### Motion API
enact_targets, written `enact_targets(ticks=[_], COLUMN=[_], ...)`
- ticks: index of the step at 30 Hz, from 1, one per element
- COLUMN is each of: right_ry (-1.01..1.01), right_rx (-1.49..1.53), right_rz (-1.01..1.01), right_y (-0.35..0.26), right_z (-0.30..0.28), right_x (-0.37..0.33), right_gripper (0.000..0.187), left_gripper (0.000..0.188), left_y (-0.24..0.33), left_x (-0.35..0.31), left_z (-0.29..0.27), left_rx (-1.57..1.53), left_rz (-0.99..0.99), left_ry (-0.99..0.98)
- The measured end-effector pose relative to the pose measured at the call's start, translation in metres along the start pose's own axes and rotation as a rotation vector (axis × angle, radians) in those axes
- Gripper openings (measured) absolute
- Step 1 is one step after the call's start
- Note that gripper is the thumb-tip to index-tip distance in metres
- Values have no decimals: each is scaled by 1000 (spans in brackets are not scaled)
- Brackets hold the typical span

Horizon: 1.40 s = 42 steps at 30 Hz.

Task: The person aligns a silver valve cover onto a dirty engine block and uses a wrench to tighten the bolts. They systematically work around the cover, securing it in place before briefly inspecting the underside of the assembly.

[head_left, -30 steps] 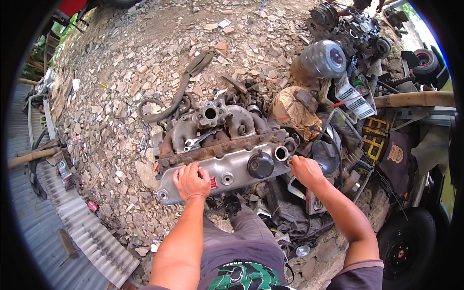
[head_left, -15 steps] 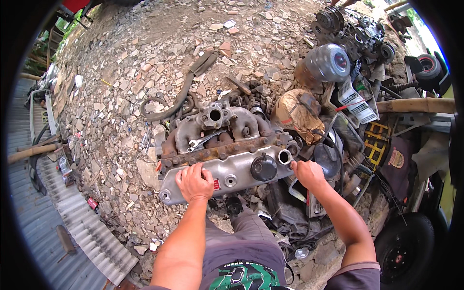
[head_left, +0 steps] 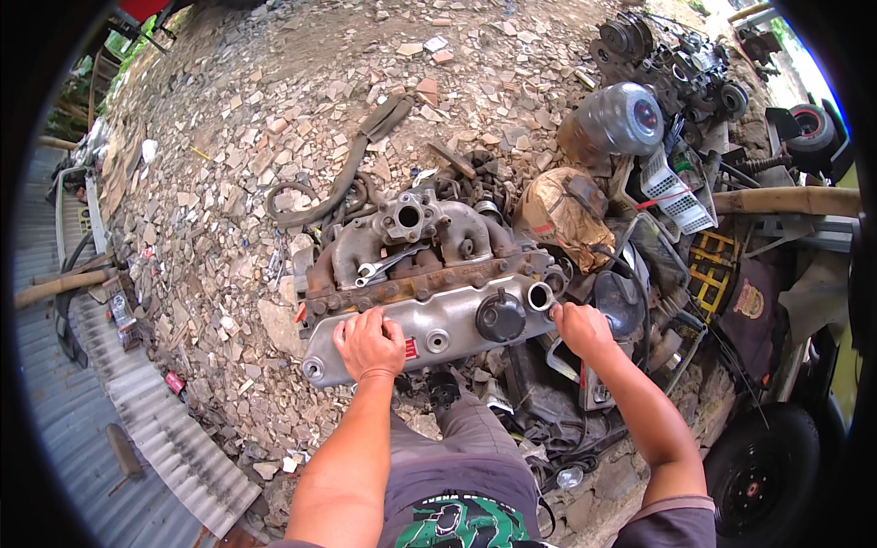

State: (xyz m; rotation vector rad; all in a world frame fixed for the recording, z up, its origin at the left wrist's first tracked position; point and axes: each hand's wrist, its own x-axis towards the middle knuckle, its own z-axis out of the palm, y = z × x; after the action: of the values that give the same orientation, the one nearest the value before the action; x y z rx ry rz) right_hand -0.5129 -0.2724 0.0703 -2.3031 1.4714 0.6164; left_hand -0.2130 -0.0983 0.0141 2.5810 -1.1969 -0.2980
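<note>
A silver-grey valve cover (head_left: 457, 320) with a black oil filler cap (head_left: 500, 316) and an open round hole near its right end lies along the near side of an engine. My left hand (head_left: 369, 342) is closed over its left part, fingers curled on the top and far edge. At the right end, my right hand (head_left: 583, 331) grips the cover's edge beside the hole; its fingertips are partly hidden. Just beyond are the rusty cylinder head (head_left: 429, 285) and a curved exhaust manifold (head_left: 466, 228). A spanner (head_left: 387, 263) rests on the manifold side.
A paper sack (head_left: 559, 205), a large plastic bottle (head_left: 614, 121), a white basket (head_left: 674, 190) and a yellow crate (head_left: 709, 269) crowd the right. A strap (head_left: 352, 164) lies beyond the engine on broken-tile ground. Corrugated sheets (head_left: 151, 402) edge the left; a tyre (head_left: 776, 466) stands lower right.
</note>
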Motion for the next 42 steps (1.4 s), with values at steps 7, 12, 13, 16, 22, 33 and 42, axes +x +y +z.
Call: enact_targets(ticks=[7, 12, 13, 16, 22, 33, 42], right_ry=[67, -41, -37, -42, 35, 87, 146], right_rx=[-56, -24, -15, 32, 122, 213, 287], right_rz=[-153, -134, -120, -59, -43, -49, -114], right_y=[0, 5, 6, 0, -1, -8, -5], right_z=[-6, -5, -6, -10, -4, -6, -1], right_x=[-10, -5, -6, -5, -7, -11, -8], right_gripper=[25, 25, 25, 25, 22, 14, 11], left_gripper=[22, 23, 24, 23, 22, 23, 23], left_y=[-3, -2, -1, -1, 0, -2, -2], left_x=[-1, -1, -1, -1, -1, -1, -1], left_z=[2, 2, 2, 1, 0, 2, 2], left_rx=[-2, -8, -12, 2, 0, 11, -8], left_rz=[-2, 3, 3, 4, 12, 14, 8], left_ry=[9, 4, 12, 11, 8, 18, 12])
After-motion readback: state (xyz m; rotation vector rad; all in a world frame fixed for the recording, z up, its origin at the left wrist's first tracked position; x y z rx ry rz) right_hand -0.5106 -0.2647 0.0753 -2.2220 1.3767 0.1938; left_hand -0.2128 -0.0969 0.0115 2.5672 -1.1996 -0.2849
